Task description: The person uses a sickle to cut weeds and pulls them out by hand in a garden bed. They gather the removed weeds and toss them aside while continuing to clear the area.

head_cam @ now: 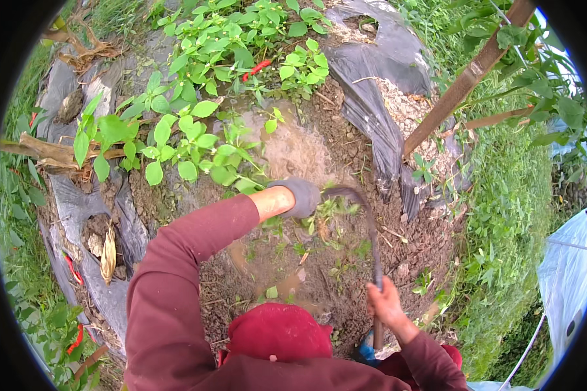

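Observation:
In a grey work glove, my left hand [301, 196] reaches across over the wet soil, its fingers curled down by a clump of uprooted weeds [330, 215] with pale roots hanging. The fingertips are mostly hidden, but the hand appears closed on the clump. My bare right hand [387, 303] grips the handle [378, 335] of a sickle. Its dark curved blade [370, 222] arcs up and then left, the tip end close beside the glove and the weeds. Leafy green weeds [186, 141] stand just beyond and left of my left hand.
Torn black plastic mulch [372, 105] lies right, with more mulch [76, 195] left. A slanted brown stake [462, 83] rises at right. Red chili peppers [257, 70], a dry corn husk [108, 256] and muddy water [293, 146] are around. Blue plastic sheeting [567, 278] hangs at far right.

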Demonstrator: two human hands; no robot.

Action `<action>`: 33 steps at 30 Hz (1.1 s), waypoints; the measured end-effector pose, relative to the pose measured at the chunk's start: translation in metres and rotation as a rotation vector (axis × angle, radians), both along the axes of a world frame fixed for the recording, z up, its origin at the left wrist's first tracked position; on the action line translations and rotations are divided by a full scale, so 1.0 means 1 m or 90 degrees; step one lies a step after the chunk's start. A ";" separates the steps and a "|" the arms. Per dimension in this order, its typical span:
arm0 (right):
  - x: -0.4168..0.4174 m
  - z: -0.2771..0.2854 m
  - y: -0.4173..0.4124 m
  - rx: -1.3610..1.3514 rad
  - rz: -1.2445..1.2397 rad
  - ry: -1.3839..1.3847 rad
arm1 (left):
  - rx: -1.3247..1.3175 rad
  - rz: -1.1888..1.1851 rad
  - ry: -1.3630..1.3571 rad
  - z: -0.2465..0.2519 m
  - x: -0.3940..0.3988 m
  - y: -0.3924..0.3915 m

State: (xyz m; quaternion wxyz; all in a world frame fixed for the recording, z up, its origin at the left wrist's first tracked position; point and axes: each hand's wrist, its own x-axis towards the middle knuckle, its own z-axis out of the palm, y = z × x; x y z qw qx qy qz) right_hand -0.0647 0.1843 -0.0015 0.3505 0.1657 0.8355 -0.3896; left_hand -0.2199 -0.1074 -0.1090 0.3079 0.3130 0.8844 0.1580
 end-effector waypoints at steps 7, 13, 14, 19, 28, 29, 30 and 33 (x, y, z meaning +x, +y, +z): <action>-0.058 0.074 0.054 0.433 0.310 0.241 | -0.283 0.189 0.435 -0.020 -0.141 -0.054; -0.050 0.092 0.050 0.708 0.602 0.081 | -0.064 0.608 0.085 -0.013 -0.200 -0.070; -0.058 0.087 0.038 0.675 0.635 0.114 | -0.156 0.557 0.140 -0.056 -0.209 -0.110; -0.062 0.092 0.056 0.687 0.634 0.105 | -0.258 0.418 0.132 -0.010 -0.188 -0.072; -0.078 0.090 0.042 0.699 0.662 0.036 | -0.161 0.061 0.067 -0.035 -0.012 -0.017; -0.075 0.090 0.045 0.704 0.648 0.025 | -0.181 0.034 0.021 0.000 0.013 -0.003; -0.074 0.090 0.045 0.703 0.645 0.026 | -0.136 0.004 0.048 0.013 0.021 -0.003; -0.070 0.091 0.042 0.685 0.646 0.013 | -0.112 0.226 0.098 0.010 -0.022 -0.016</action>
